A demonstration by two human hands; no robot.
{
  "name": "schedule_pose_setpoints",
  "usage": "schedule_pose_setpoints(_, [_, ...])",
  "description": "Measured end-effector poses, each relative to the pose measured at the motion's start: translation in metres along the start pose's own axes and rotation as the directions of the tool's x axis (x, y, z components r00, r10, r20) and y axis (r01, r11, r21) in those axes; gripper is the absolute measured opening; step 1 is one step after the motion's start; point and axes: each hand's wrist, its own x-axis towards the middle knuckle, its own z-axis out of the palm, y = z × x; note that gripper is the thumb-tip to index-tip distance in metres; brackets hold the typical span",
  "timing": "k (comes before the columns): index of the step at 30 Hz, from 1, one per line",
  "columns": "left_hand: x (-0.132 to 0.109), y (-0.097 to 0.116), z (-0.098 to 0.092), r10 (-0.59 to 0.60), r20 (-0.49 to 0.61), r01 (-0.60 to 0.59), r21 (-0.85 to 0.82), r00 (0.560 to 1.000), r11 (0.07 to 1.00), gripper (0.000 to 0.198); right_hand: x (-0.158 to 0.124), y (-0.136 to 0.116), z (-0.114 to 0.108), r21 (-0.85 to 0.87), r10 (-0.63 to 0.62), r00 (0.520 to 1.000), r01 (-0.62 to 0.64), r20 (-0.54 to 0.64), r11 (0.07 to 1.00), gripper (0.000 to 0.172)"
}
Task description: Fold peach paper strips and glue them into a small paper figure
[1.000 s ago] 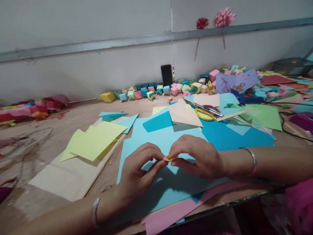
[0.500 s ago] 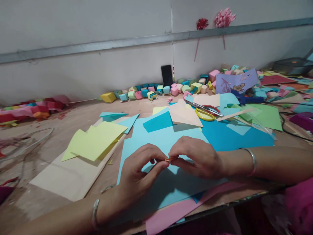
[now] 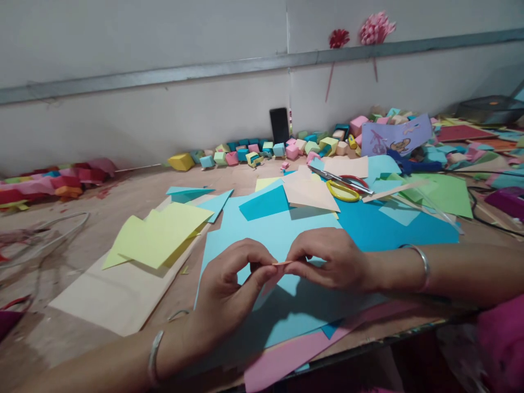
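Between my two hands is a small strip of peach-coloured paper (image 3: 281,263), seen nearly edge-on. My left hand (image 3: 233,286) pinches its left end between thumb and forefinger. At the other end, the thumb and fingers of my right hand (image 3: 327,259) are closed on the same strip. Most of the paper is hidden by the fingertips. Both hands are held over a large light blue sheet (image 3: 311,319), and their shadows fall on it. A pink sheet (image 3: 282,355) lies partly under its near edge.
Scissors (image 3: 344,183) with red and yellow handles rest on paper pieces beyond my hands. Yellow sheets (image 3: 164,234) lie to the left. A phone (image 3: 279,125) leans on the wall behind a row of paper cubes (image 3: 220,159). A purple tool (image 3: 507,203) lies far right.
My fingertips have moved slightly apart, so more of the peach strip shows between them. My left hand has shifted a little to the left.
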Motion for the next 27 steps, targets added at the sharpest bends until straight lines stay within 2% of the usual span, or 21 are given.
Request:
schedule_pose_setpoints(7, [-0.001,0.003,-0.001,0.105,0.032,-0.106,0.064,0.994,0.992,0.01,0.002,-0.004,-0.005,0.017,-0.018,0.998,0.017,0.061,1.0,0.017])
schedule_pose_setpoints(12, [-0.008,-0.002,0.002,0.228,0.03,-0.23,0.16,0.973,0.96,0.014,0.0,-0.004,-0.004,-0.158,-0.111,0.985,0.132,0.135,0.979,0.023])
schedule_pose_setpoints(15, [-0.007,-0.005,0.003,0.204,0.052,-0.21,0.172,0.978,0.963,0.01,-0.001,-0.003,-0.003,-0.134,-0.109,0.989,0.122,0.102,0.983,0.019])
schedule_pose_setpoints(18, [-0.002,-0.007,0.002,0.146,0.041,-0.15,0.174,0.989,0.973,0.013,0.0,0.001,-0.004,0.011,-0.014,1.0,0.014,0.016,1.0,0.01])
schedule_pose_setpoints(22, [0.003,-0.011,0.003,0.041,0.008,-0.041,0.115,0.999,0.992,0.005,0.003,0.007,-0.005,0.094,0.104,0.994,-0.107,0.037,0.99,0.009])
schedule_pose_setpoints(24, [0.004,-0.013,0.004,0.006,0.022,-0.008,0.092,1.0,0.996,0.006,0.003,0.009,-0.003,0.083,0.109,0.992,-0.114,0.058,0.99,0.01])
schedule_pose_setpoints(27, [0.003,-0.016,0.005,0.01,0.075,-0.017,0.085,0.997,0.996,0.005,0.003,0.009,-0.001,0.042,0.052,0.996,-0.054,0.069,0.998,0.011])
